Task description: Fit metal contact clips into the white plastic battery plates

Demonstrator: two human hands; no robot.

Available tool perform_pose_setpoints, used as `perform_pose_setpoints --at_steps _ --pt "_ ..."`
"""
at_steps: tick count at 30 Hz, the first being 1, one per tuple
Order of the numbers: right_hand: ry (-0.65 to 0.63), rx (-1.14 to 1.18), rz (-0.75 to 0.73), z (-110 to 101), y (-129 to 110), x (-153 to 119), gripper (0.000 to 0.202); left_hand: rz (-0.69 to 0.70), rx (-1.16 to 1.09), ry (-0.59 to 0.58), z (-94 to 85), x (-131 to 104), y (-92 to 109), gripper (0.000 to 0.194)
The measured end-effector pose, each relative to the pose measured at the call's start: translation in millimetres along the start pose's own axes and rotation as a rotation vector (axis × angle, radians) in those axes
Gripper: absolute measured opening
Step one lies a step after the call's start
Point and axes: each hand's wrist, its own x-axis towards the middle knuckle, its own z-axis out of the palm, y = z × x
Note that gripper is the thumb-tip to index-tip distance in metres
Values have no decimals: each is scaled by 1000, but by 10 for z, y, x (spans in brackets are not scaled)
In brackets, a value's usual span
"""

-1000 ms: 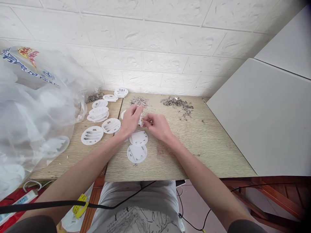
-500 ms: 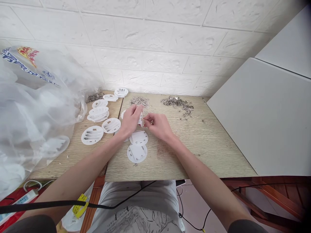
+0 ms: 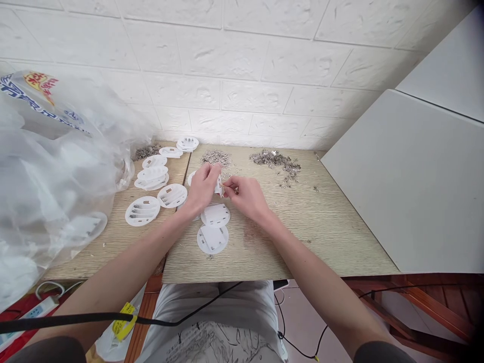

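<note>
My left hand (image 3: 204, 187) is closed on a white plastic piece (image 3: 218, 187), tilted on edge and mostly hidden by the fingers. Close beside its right side, my right hand (image 3: 245, 194) is pinched on something too small to make out. Below the hands lie two round white plastic parts, one (image 3: 215, 215) overlapping the other (image 3: 212, 239). Another white disc (image 3: 191, 177) shows partly behind my left hand. Just beyond the hands is a pile of tiny metal pieces (image 3: 216, 158).
More round white parts (image 3: 142, 210) lie at the left, near a large clear plastic bag (image 3: 75, 166). Another metal pile (image 3: 274, 158) sits back right of the hands. A grey-white panel (image 3: 412, 181) stands at the right; a black cable (image 3: 94, 317) crosses the front.
</note>
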Motion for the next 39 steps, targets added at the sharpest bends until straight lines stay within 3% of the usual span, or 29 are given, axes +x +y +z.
perform_pose_setpoints --at_steps 39 --pt "6 -136 -5 -8 -59 -42 19 -30 15 28 33 -50 23 32"
